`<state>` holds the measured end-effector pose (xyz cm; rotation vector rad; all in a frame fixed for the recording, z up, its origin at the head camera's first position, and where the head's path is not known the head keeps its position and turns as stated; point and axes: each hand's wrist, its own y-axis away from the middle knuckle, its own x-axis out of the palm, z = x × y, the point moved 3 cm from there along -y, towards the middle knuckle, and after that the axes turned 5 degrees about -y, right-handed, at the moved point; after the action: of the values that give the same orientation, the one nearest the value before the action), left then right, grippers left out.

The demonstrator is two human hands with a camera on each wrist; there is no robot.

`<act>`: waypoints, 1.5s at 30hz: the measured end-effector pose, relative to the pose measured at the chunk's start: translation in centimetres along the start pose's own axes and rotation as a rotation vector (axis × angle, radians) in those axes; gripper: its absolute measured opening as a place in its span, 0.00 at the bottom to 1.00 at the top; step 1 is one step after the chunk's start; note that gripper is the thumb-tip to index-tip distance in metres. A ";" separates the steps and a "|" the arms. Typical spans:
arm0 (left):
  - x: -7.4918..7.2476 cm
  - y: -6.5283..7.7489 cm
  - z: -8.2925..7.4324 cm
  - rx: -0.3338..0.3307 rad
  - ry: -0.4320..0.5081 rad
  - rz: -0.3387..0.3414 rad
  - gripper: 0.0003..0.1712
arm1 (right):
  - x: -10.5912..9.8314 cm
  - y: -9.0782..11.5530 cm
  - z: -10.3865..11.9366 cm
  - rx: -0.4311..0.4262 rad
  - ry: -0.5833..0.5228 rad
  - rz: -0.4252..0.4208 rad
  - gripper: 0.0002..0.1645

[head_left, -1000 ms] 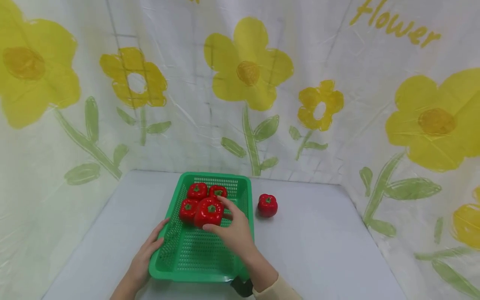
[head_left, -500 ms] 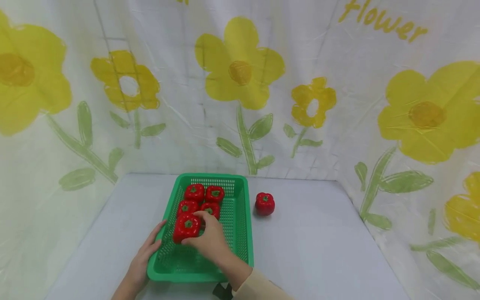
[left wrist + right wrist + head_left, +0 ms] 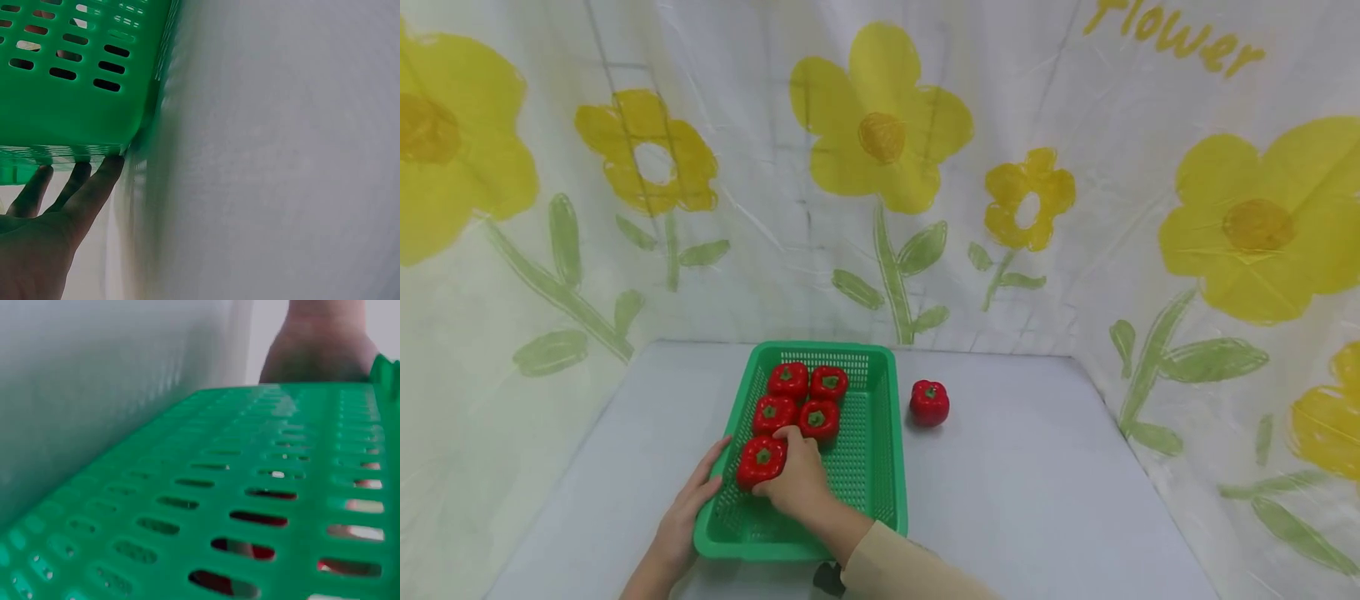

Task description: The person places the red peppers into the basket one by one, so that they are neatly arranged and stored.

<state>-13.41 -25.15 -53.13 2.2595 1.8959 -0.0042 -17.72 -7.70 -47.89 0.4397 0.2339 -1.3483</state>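
Note:
In the head view a green perforated basket stands on the table. My right hand reaches into it and grips a red bell pepper between thumb and fingers, at the near left. Behind that one, several red bell peppers sit in two columns in the back left part. My left hand rests against the basket's left side. In the left wrist view, the straight fingers touch the basket wall. The right wrist view looks through the slotted wall; the right hand's fingers are hidden there.
One more red bell pepper stands on the white table, right of the basket. A white curtain painted with yellow flowers hangs behind the table and along its sides.
My right hand has carried the bell pepper toward the front left and lowered it into the basket, in front of the others. The left hand has stayed at the basket's side.

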 end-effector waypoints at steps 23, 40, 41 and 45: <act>0.0 0.0 0.3 0.031 0.002 0.023 0.31 | 0.3 0.4 0.0 0.015 0.036 0.025 0.52; -0.1 0.3 -0.1 0.024 -0.046 -0.012 0.30 | -3.4 4.0 0.5 -0.004 -0.087 0.096 0.52; -0.1 0.3 0.0 0.024 -0.047 -0.013 0.30 | -4.0 4.1 0.7 -0.013 -0.109 0.097 0.51; 0.0 0.0 0.0 0.011 -0.051 -0.019 0.30 | -6.4 4.4 1.7 -0.057 -0.218 0.089 0.46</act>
<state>-13.40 -25.18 -53.13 2.2260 1.8966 -0.0744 -15.00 -2.05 -42.95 0.2498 0.0717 -1.2880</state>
